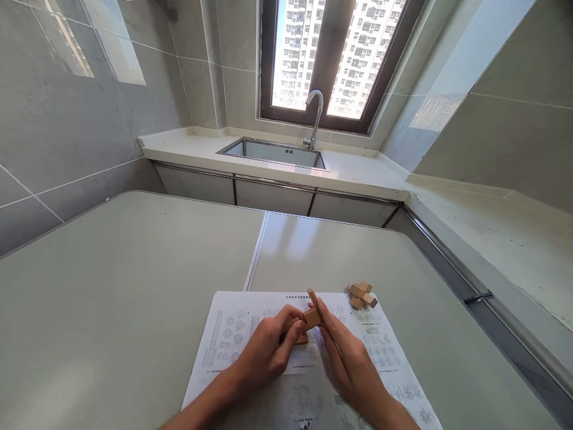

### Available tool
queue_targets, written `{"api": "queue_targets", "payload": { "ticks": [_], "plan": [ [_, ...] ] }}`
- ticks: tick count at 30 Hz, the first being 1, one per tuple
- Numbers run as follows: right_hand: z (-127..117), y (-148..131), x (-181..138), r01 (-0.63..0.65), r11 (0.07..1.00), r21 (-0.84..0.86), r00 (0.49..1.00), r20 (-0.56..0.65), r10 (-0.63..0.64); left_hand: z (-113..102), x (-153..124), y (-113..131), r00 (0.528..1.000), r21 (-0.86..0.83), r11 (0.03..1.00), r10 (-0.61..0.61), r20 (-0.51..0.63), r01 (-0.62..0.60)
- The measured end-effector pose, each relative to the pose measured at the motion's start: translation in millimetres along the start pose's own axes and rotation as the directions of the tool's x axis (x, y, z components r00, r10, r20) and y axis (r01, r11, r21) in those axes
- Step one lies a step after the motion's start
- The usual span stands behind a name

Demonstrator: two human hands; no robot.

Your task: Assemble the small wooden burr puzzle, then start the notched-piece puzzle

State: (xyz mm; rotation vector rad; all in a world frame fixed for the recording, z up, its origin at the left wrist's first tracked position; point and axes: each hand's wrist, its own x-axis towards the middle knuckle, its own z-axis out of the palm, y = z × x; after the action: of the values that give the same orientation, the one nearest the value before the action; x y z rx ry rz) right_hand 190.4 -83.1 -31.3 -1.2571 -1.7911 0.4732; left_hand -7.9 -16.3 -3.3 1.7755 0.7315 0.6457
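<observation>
**Both hands pinch wooden puzzle pieces above a printed sheet**

While the steel sink (273, 153) at the far counter shows only bare walls and a dark drain slot from this angle, with the curved tap (315, 116) standing at its right rear corner, the work goes on much nearer. On the grey table (111, 280) lies a printed instruction sheet (224, 334) covered with small diagrams. Above its middle the left hand (268, 349) is curled, thumb and forefinger closed on the wooden puzzle pieces (310, 321), knuckles turned up and the forearm coming in from the lower left. The right hand (347, 355) meets it from the other side, fingers long and nearly straight, their tips pressed against the same pieces, the forefinger standing a little above the wood. The two hands touch around the pieces, just above the paper. An assembled wooden burr puzzle (362, 295) rests on the sheet's upper right corner, near the right fingertips but apart from them.
</observation>
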Motion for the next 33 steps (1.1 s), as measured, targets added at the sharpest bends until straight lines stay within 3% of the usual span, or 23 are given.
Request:
{"api": "queue_targets", "payload": {
  "ticks": [17,33],
  "plan": [
    [-8.1,-3.0,3.8,-0.043,0.998,0.052,0.998,0.052,0.040,-1.5,0.7,6.2,1.000,-0.053,0.999,-0.003,0.023,0.004],
    [6.6,-4.4,-0.6,-0.029,1.000,0.005,0.996,-0.081,0.030,4.2,0.3,4.3,0.999,-0.027,1.000,0.011,-0.031,-0.012]
  ]
}}
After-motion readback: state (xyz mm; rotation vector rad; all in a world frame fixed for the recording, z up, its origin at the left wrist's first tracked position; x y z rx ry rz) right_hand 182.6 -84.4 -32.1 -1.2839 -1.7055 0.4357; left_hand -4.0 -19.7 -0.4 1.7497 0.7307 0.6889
